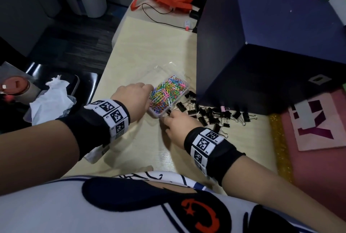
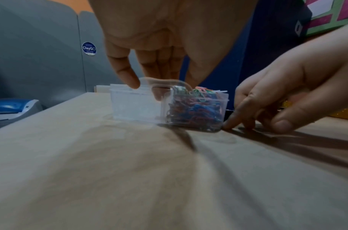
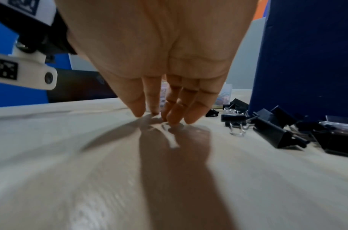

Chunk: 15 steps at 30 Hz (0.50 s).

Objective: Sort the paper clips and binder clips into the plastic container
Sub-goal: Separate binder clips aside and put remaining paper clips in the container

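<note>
Flanking pale wooden desk, grey partitions

Head view looking steeply down over both hands, wrist views skimming low along the tabletop, all sharing the container ahead of the fingers

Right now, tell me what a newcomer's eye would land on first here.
The bright heap of coloured paper clips filling one compartment of the clear plastic container mid-table, with the left hand at its edge. Just right, black binder clips lie scattered beside a dark blue box, the right hand fingering the table.
</note>
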Each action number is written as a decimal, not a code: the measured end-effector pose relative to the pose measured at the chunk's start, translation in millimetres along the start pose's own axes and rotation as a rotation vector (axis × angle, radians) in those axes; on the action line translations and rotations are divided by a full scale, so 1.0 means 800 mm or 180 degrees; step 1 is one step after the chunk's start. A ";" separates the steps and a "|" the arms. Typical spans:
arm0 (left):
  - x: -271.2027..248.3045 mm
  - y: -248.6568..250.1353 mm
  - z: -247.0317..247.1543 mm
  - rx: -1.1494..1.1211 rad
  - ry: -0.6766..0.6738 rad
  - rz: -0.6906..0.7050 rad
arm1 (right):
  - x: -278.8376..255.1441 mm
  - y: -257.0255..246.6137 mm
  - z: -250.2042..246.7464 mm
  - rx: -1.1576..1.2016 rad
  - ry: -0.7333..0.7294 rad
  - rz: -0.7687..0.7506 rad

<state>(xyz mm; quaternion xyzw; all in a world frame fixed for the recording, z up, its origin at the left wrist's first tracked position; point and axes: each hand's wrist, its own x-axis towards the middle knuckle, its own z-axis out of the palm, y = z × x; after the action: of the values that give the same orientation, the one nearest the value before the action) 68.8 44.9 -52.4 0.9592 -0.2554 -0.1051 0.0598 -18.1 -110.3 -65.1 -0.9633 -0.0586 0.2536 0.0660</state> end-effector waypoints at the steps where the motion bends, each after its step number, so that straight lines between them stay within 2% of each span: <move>1: -0.001 0.000 -0.001 0.0016 -0.0014 0.0002 | 0.002 0.002 0.005 0.0041 0.0055 0.0058; 4: -0.003 -0.001 -0.002 0.0138 -0.0081 0.0076 | -0.001 0.008 0.009 0.0075 0.0240 0.0223; 9: -0.013 0.004 0.000 -0.0149 -0.0387 0.0113 | -0.020 0.019 0.008 -0.0038 0.0260 0.0362; 15: -0.032 0.026 0.007 0.0044 -0.0557 0.0549 | -0.039 0.032 0.008 -0.0015 0.0212 0.0728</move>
<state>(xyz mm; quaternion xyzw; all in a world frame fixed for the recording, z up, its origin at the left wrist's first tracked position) 36.0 39.3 -50.0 0.9213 -0.3419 -0.1811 0.0395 -46.5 -139.6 -59.4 -0.9717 0.0533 0.2273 0.0363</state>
